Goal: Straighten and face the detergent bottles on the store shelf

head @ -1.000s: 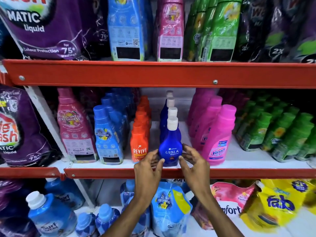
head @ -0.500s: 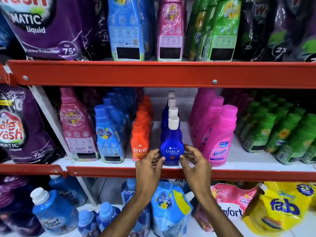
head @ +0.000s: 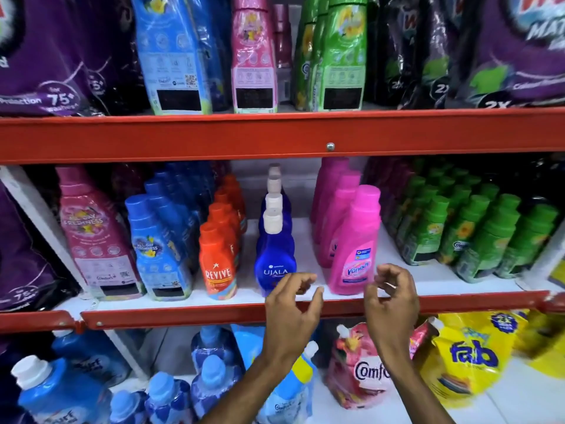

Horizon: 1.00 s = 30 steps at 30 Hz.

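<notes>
Head view: both hands are shown shifted to the right since half a second ago, when they cupped the blue Ujala bottle [head: 275, 264] from either side. The left hand [head: 293, 304] is now held just in front of that bottle's lower right, fingers loosely curled and parted, nothing gripped. The right hand [head: 391, 301] is raised beside the front pink Vanish bottle [head: 354, 249], fingers likewise curled and empty, no contact being made as far as can be told. The Ujala bottle is left upright at the shelf lip [head: 214, 313], label forward, heading its row beside the orange Revive bottle [head: 218, 264]. That row is judged faced; the Vanish row, whose front bottle is slightly angled, is probably being approached.
</notes>
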Available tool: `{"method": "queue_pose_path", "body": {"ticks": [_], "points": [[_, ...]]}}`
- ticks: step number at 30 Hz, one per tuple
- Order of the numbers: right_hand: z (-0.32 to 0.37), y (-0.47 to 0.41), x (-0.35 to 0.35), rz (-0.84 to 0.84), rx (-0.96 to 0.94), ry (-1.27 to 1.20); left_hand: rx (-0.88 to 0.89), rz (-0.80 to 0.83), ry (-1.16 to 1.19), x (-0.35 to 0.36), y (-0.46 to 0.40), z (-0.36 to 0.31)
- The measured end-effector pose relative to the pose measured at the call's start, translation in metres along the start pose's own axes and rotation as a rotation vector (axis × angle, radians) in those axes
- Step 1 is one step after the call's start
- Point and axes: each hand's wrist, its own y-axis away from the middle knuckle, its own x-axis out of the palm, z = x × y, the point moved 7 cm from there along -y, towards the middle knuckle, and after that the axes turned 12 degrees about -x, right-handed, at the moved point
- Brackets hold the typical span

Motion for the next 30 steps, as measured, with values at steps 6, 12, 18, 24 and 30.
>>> {"method": "queue_pose_path", "body": {"ticks": [6, 12, 18, 24, 30], "points": [[-0.023, -0.025, 0.016, 0.426, 0.033, 0.16, -0.094, 0.146, -0.062, 0.048, -0.015, 0.0], [-0.032, -0.033, 0.014, 0.521, 0.043, 0.069, -0.139, 0.143, -0.153, 0.058, -0.023, 0.008], [-0.04, -0.032, 0.015, 0.544, 0.105, -0.023, -0.09, 0.126, -0.139, 0.057, -0.02, 0.003], [-0.043, -0.031, 0.016, 0.56, 0.121, -0.061, -0.077, 0.108, -0.138, 0.055, -0.018, 0.001], [-0.043, -0.036, 0.009, 0.432, 0.203, -0.16, -0.08, 0.049, -0.131, 0.05, -0.015, -0.003]]}}
